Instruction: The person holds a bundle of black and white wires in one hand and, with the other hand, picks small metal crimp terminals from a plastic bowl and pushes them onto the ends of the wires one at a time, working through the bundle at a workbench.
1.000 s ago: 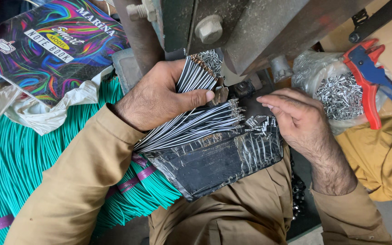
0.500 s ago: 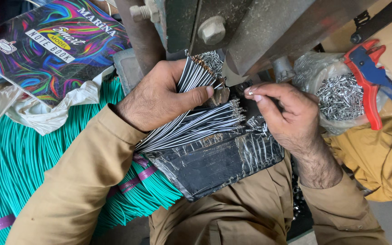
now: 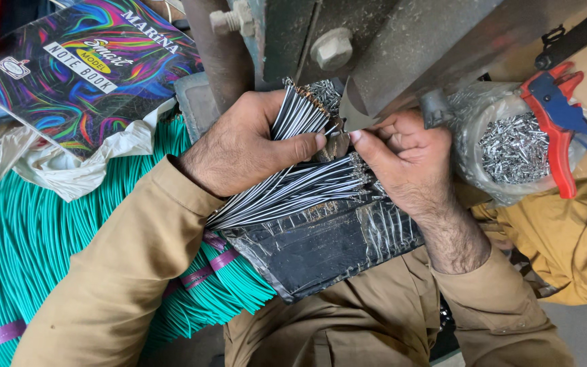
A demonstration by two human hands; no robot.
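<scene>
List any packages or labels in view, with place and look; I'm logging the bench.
Notebook: top left, flat rectangle, swirled rainbow cover with a white label.
Clear bag: right, rounded, full of small silver metal pieces.
White bag: left, crumpled, under the notebook.

Right hand [image 3: 409, 160] fingertips hidden beneath the grey machine [image 3: 409, 47]; green wire bundle [image 3: 28, 251] cut off at lower left of the frame.
</scene>
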